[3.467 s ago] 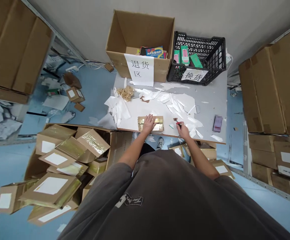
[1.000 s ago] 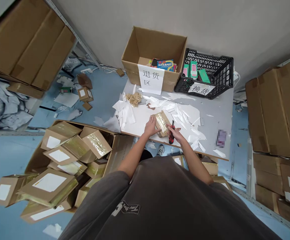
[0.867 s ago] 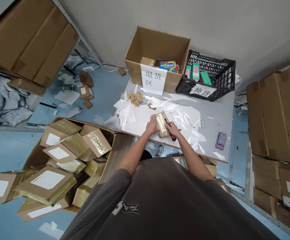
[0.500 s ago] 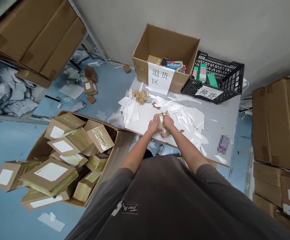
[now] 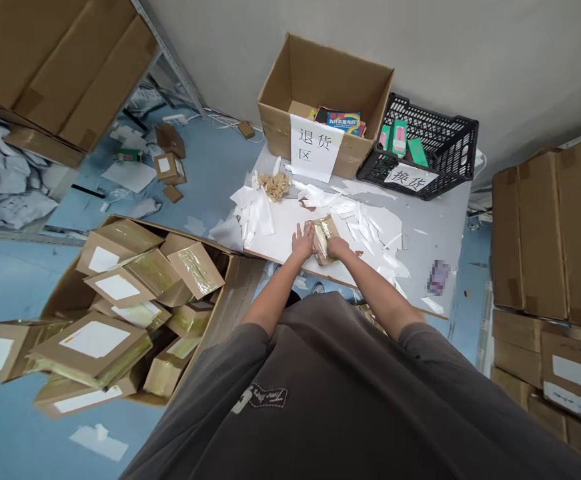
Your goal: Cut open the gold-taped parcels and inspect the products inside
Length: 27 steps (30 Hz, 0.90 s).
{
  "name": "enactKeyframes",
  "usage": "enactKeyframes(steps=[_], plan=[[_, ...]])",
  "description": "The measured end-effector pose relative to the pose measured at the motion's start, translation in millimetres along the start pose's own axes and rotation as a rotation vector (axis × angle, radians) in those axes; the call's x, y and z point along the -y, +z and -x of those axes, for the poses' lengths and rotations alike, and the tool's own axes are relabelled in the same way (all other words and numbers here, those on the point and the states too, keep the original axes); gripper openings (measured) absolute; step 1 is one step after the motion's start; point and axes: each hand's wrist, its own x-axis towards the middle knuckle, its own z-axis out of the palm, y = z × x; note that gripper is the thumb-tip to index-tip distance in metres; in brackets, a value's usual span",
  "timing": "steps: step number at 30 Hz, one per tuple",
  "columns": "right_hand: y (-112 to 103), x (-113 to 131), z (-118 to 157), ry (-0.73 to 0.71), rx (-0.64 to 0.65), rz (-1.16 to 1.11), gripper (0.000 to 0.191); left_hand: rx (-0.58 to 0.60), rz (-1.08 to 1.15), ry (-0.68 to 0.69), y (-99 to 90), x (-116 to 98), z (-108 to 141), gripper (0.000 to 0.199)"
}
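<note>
Currently, you appear to be working the taped box (image 5: pixel 324 239): left hand (image 5: pixel 303 242) spread against it, right hand (image 5: pixel 339 248) curled, contents hidden. Next, brace firmly.

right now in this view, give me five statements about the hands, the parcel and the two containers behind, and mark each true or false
1. The left hand and right hand are both at the taped parcel. True.
2. The open carton and black crate both bear white paper signs. True.
3. The black crate stands left of the open carton. False: it stands to the right.
4. Green boxes are in the black crate. True.
5. The taped parcel lies in the open carton. False: it is on the table.
</note>
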Motion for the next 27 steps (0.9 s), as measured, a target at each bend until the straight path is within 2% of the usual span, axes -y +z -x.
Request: enactKeyframes(steps=[5, 7, 9, 12, 14, 16, 18, 21, 22, 24, 25, 27], plan=[[-0.2, -41.5, 53.8, 0.169, -0.012, 0.110, 0.032, 0.006, -0.081, -0.029, 5.2, -3.7, -1.3, 0.128], [-2.3, -44.8, 68.7, 0.205, 0.010, 0.189, 0.027, 0.013, -0.115, -0.041, 4.2, -6.6, -1.4, 0.129], [-9.4, -41.4, 77.9, 0.247, 0.098, 0.328, 0.025, 0.036, -0.171, -0.061, 0.0, -10.5, -0.8, 0.128], [-30.5, -38.8, 88.0, 0.282, 0.226, 0.466, 0.029, 0.072, -0.284, -0.103, -5.9, -18.8, 4.8, 0.127], [-45.5, -45.6, 94.3, 0.242, 0.140, 0.453, 0.037, 0.057, -0.335, -0.128, -3.4, -26.5, 13.8, 0.128], [-53.8, -57.4, 97.5, 0.203, -0.035, 0.409, 0.050, 0.010, -0.360, -0.169, 6.0, -35.3, 27.1, 0.127], [-51.8, -69.4, 94.3, 0.206, -0.146, 0.332, 0.062, -0.040, -0.372, -0.232, 18.7, -43.4, 42.5, 0.124], [-34.9, -80.6, 78.6, 0.250, -0.152, 0.156, 0.066, -0.109, -0.393, -0.278, 30.6, -50.1, 61.2, 0.109], [-28.7, -82.4, 72.0, 0.258, -0.158, 0.098, 0.062, -0.143, -0.407, -0.232, 30.5, -50.5, 64.5, 0.099], [-19.7, -84.2, 59.4, 0.248, -0.206, 0.024, 0.053, -0.179, -0.439, -0.024, 24.5, -49.9, 65.8, 0.079], [-17.5, -84.7, 53.9, 0.232, -0.235, 0.011, 0.051, -0.148, -0.457, 0.118, 19.6, -49.5, 64.0, 0.072], [-17.3, -84.6, 44.6, 0.189, -0.266, 0.025, 0.050, 0.003, -0.498, 0.370, 9.3, -50.1, 57.4, 0.071]])
